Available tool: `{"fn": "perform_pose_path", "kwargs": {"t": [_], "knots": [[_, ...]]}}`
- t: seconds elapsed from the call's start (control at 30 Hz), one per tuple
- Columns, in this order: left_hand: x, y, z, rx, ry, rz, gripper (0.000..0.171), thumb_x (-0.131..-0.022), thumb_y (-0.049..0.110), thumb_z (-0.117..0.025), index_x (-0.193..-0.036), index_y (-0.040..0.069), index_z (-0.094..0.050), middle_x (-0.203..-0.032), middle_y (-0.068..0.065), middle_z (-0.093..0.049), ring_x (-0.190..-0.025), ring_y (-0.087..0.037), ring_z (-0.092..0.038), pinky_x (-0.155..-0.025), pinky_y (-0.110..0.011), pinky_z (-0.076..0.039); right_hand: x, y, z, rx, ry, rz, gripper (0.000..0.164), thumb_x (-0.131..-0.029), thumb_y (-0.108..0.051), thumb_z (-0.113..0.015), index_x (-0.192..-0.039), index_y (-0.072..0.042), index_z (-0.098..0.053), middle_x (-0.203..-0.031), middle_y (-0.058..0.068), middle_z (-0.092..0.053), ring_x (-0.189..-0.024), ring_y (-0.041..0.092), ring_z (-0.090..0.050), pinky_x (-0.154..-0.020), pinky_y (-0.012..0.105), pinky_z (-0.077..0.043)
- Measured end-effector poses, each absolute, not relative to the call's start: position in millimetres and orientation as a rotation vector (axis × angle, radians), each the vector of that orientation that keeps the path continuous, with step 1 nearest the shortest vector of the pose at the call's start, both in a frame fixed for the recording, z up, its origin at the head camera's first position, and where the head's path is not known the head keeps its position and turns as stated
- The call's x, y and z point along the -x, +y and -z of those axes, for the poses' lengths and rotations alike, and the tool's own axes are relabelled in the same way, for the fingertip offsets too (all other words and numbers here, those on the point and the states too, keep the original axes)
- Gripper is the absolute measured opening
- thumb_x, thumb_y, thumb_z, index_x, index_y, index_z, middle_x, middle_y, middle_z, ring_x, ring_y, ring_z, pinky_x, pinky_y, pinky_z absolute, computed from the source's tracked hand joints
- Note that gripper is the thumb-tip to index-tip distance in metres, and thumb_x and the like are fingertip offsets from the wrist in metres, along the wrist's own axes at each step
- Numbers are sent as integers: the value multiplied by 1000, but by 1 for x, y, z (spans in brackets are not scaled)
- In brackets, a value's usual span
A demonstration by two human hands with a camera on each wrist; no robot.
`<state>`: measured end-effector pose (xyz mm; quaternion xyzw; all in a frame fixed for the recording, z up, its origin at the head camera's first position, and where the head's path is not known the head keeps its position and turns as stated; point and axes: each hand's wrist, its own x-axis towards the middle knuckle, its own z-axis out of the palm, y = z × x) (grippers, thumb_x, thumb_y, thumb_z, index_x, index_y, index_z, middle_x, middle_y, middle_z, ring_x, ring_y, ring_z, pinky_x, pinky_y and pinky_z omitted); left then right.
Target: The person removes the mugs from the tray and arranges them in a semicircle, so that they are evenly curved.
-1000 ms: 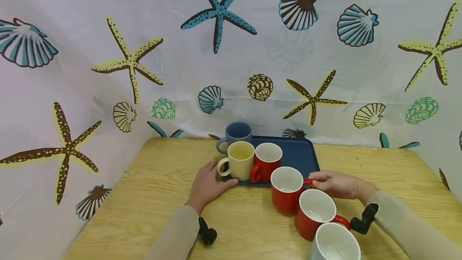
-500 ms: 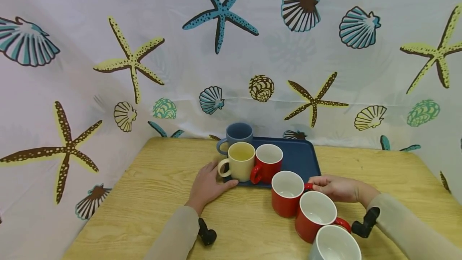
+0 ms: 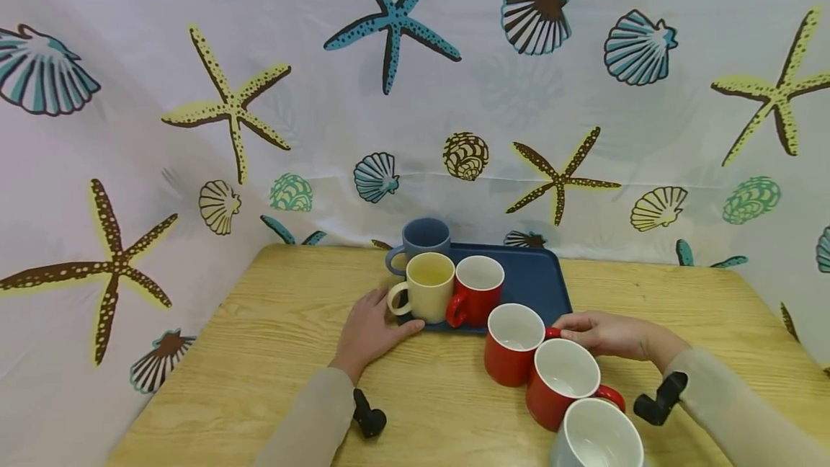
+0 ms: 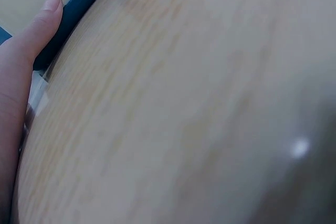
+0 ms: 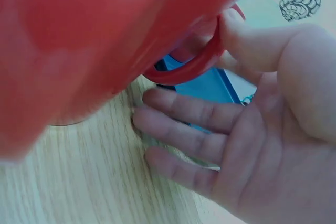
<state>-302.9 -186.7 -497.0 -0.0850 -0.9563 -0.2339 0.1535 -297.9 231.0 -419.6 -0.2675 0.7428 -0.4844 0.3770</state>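
My right hand (image 3: 599, 335) pinches the handle (image 5: 194, 69) of a red mug (image 3: 509, 362), white inside, at the tray's front edge. In the right wrist view the thumb presses the handle, and the lower fingers extend free below it. My left hand (image 3: 371, 334) rests at the left front corner of a dark blue tray (image 3: 538, 279), its thumb (image 4: 44, 27) straight along the front edge. A cream-yellow mug (image 3: 431, 301), handle toward that hand, stands on the tray. Another red mug (image 3: 480, 303) stands to its right, and a blue mug (image 3: 431, 246) behind it.
Close in front of the held mug stands a further red mug (image 3: 545, 395), its handle to the right. A pale grey mug (image 3: 563, 445) is at the bottom edge of the head view. All is on a wooden table (image 3: 272, 352) against a patterned curtain (image 3: 415, 121).
The held red mug and my right hand have come slightly down and nearer to me. My left hand and the mugs on the tray keep their places.
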Motion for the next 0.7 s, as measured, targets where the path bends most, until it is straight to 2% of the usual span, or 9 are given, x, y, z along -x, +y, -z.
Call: {"fn": "perform_pose_path", "kwargs": {"t": [0.3,0.7], "knots": [[304,-186,499,220,-2776,678,98,-65,85,-48,-135,16,-51,-134,-12,-47,-124,-34,-41,-103,-50,-31,293,239,420,573,1970,1269,37,-98,-25,-47,-127,-3,-52,-119,14,-57,-105,28,-55,-87,45,-48],[305,-186,499,231,-2784,674,96,-66,83,-48,-136,17,-50,-135,-11,-46,-125,-33,-40,-103,-50,-30,292,247,427,543,2099,1475,47,-99,-27,-47,-127,10,-43,-112,20,-59,-99,33,-59,-85,42,-50]]}}
